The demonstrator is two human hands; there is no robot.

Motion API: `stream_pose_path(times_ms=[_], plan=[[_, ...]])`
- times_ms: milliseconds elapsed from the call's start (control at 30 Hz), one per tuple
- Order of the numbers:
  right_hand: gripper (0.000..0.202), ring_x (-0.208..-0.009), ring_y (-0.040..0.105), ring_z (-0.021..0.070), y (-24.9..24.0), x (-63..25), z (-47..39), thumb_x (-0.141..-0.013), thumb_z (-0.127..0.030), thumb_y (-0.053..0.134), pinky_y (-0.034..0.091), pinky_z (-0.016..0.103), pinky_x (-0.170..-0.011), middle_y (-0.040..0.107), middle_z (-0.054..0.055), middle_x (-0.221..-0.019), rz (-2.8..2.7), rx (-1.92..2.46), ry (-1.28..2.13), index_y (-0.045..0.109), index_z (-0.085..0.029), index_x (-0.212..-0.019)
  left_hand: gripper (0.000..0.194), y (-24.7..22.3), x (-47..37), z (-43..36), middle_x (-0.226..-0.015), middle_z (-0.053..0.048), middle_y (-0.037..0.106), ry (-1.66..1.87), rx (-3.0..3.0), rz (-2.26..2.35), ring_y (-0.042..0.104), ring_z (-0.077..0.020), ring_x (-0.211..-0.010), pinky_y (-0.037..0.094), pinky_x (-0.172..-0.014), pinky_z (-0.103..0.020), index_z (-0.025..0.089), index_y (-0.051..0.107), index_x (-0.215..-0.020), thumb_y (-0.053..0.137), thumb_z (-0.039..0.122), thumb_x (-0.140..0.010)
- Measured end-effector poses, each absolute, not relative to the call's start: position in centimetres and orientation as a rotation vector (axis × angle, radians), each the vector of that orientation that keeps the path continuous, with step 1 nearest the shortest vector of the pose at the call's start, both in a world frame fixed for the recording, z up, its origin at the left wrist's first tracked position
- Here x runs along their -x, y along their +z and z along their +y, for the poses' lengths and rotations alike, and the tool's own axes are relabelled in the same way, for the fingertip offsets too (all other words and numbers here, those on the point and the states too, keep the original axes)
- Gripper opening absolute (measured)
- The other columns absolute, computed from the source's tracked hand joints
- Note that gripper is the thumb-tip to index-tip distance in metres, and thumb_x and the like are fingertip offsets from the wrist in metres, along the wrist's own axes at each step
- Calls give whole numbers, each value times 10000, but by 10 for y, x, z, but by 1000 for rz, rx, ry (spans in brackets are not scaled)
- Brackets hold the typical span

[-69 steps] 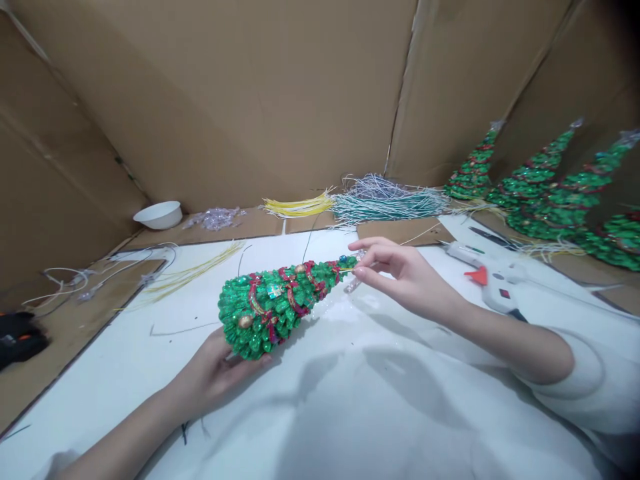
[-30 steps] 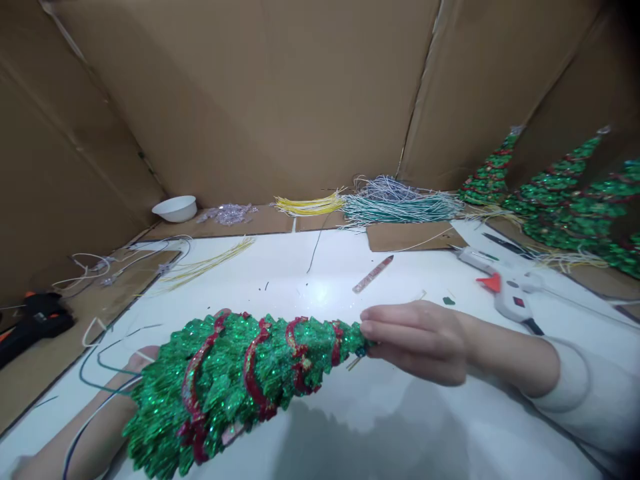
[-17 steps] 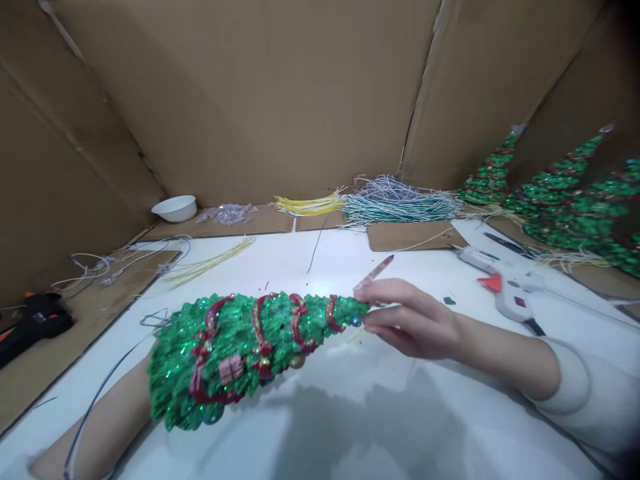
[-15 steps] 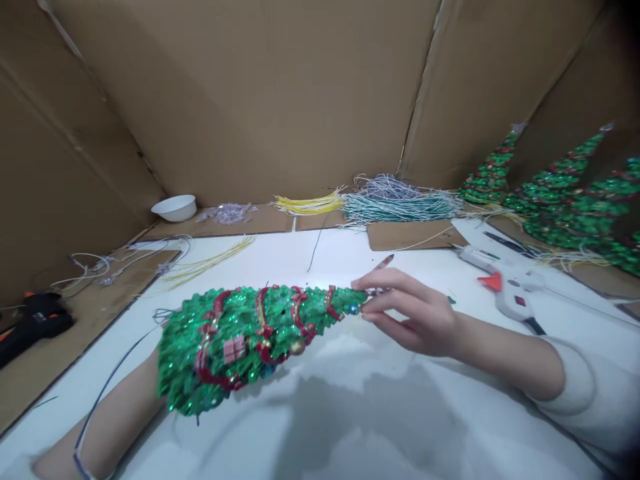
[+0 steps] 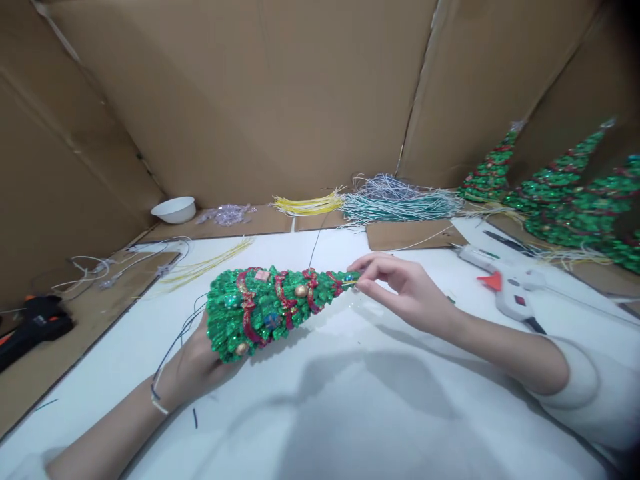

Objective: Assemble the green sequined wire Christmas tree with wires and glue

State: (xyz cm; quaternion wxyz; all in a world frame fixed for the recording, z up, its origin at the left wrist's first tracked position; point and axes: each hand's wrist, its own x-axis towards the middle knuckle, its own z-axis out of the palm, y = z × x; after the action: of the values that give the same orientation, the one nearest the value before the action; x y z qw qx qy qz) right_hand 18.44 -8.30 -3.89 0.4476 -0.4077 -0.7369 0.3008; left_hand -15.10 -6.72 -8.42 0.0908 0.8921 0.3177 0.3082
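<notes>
A glittery green Christmas tree [image 5: 270, 310] with red garlands and small ornaments lies on its side above the white table, its tip pointing right. My left hand [image 5: 207, 360] is under the wide base end, its fingers hidden behind the tree. Dark wires [image 5: 175, 343] trail from the base over my left wrist. At the narrow tip, the thumb and fingers of my right hand [image 5: 387, 283] pinch the tree, with a thin yellow wire [image 5: 349, 283] beside them.
Bundles of yellow wires [image 5: 310, 203] and green wires [image 5: 405, 207] lie at the back. A white bowl [image 5: 175, 210] stands back left, a black glue gun [image 5: 37, 323] at left. Right are a white glue gun [image 5: 513, 297] and several upright trees [image 5: 493, 170].
The tree has moved away and turned about its length, showing other ornaments. My left hand has come forward and right with it. My right hand has shifted slightly back at the tip.
</notes>
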Motion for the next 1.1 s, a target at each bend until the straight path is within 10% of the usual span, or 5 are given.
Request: stream_pose_path(times_ms=[167,733,1100], plan=[[164,-904,577,153,-39,-182,-83,-819,-241,565,436,260,-767,628,64,-937,-1785,1078,837,568,-167,-673,309,-77,144,-62,-905,-69,694,856,-3024,710,589,-233,-907,403,-909,-369,220,613,-972,546,48,-724],[173,-755,583,138,-48,-187,-68,-723,-282,619,460,294,-731,637,71,-922,-1608,1233,1283,557,-152,-627,103,-86,148,-58,-824,-32,664,648,-2595,954,581,-174,-746,471,-669,-248,211,635,-862,538,221,-830],[145,-759,597,162,-59,-187,-65,-704,-269,607,457,301,-709,658,64,-834,-1753,1308,1088,596,-149,-623,247,-71,138,-62,-987,-52,675,560,-2386,1107,614,-238,-876,492,-793,-308,245,634,-1015,616,287,-773]])
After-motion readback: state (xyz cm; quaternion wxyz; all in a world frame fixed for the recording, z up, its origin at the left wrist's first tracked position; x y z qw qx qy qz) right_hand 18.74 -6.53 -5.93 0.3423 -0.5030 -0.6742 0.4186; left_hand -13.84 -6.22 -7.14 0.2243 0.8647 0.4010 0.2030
